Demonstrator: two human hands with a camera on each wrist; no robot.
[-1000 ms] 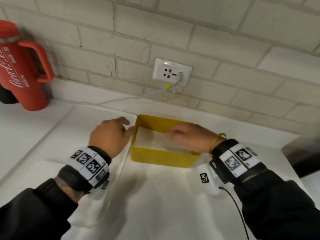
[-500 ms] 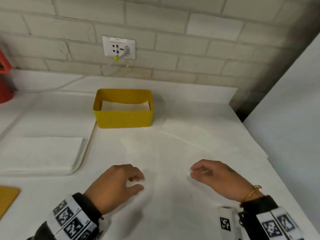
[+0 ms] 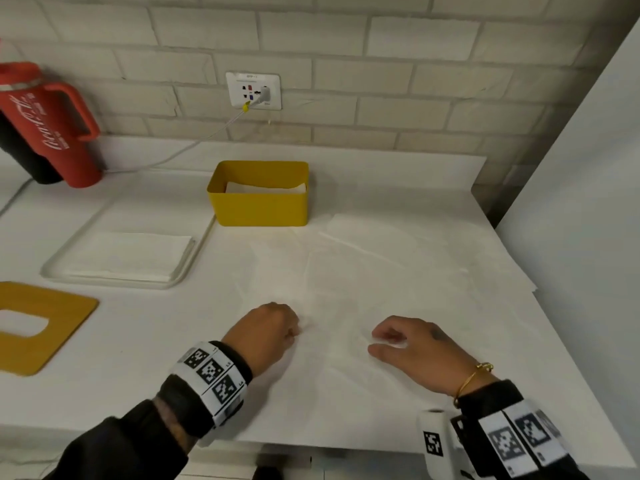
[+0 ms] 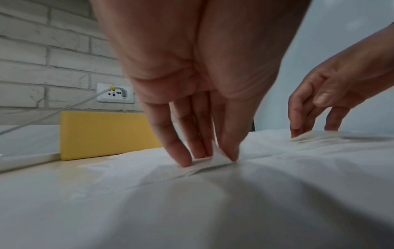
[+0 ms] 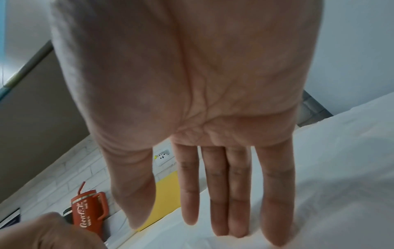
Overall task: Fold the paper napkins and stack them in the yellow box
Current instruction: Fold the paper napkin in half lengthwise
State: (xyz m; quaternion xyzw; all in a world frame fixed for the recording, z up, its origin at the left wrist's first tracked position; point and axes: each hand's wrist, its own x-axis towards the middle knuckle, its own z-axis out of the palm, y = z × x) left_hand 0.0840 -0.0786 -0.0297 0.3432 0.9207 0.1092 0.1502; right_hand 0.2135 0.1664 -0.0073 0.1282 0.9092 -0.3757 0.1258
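Pale brick wall [image 3: 398, 39] backs a white counter [image 3: 145, 375], where a wall socket [image 3: 253, 90] feeds a white cable toward the left. Against that wall side stands the yellow box [image 3: 259, 199], with folded white napkins [image 3: 266, 187] already lying inside it. Nearer the person, an unfolded paper napkin [image 3: 363, 278] is spread flat on the counter in front of the box. At its near edge the left hand [image 3: 266, 332] pinches a raised bit of the paper between thumb and fingertips [image 4: 185, 158], as the left wrist view shows plainly. To its right, apart from it, the right hand [image 3: 415, 351] has its fingers [image 5: 234, 193] straight and relaxed, their tips touching the napkin's edge without curling round it. Left of the box sits a white tray [image 3: 52, 268] carrying a stack of napkins [image 3: 131, 256]. A yellow lid [image 3: 45, 327] with a slot lies near the tray, and a red tumbler [image 3: 52, 129] stands at the far left.
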